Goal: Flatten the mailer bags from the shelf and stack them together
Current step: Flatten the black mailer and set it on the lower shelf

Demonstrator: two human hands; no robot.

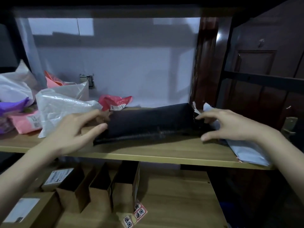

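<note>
A black mailer bag [148, 122] lies across the middle of the wooden shelf [148, 153], puffed up rather than flat. My left hand [74, 129] touches its left end with spread, nearly straight fingers. At its right end my right hand [230, 124] has its fingers extended onto the bag and over a grey-white mailer [246, 150] that lies beneath at the shelf's right edge. Neither hand is closed round the bag.
Crumpled mailers pile up at the shelf's left: white plastic [60, 106], pink [28, 122], red [115, 101] and purple [11, 107]. Cardboard boxes [98, 183] stand on the lower shelf [181, 199]. A dark wooden door [263, 79] is to the right.
</note>
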